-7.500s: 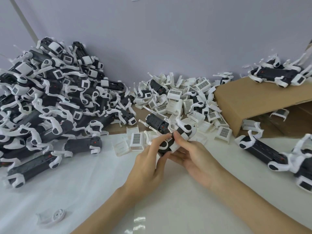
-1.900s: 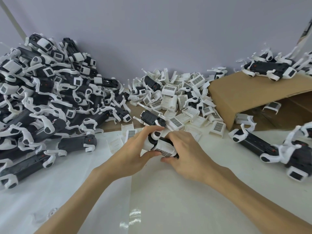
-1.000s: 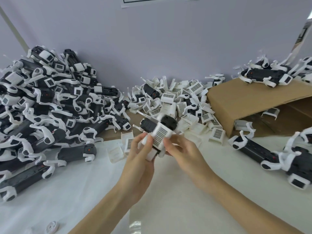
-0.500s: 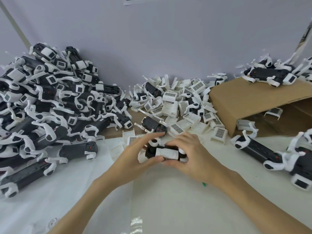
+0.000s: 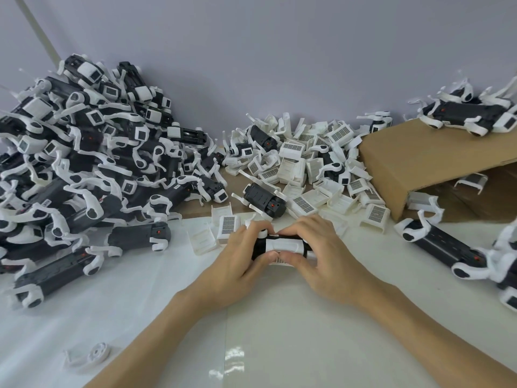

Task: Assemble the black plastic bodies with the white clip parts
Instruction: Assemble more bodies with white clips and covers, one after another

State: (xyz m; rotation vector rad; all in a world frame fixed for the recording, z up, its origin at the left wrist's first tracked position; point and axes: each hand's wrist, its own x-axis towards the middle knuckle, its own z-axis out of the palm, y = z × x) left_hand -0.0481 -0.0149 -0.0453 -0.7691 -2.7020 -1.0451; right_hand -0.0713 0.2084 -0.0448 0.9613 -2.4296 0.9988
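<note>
Both my hands hold one black plastic body (image 5: 258, 247) lying crosswise just above the white table, with a white clip part (image 5: 282, 245) seated on its top. My left hand (image 5: 237, 261) grips the body's left end, thumb under, fingers curled over. My right hand (image 5: 327, 256) grips the right end, thumb pinching the clip's near edge. The body's right end is hidden under my fingers. Behind the hands lies a heap of loose white clip parts (image 5: 302, 169) and another black body (image 5: 264, 198).
A tall pile of assembled black-and-white units (image 5: 78, 163) fills the left side. A tipped cardboard box (image 5: 425, 161) stands at right with a unit on top (image 5: 470, 113). More units (image 5: 447, 247) lie at right. A small white round piece (image 5: 93, 355) sits near left.
A second ago I held the piece raised and upright; it came down to table height, turned flat and crosswise. Over the last half second both hands closed tighter around it.
</note>
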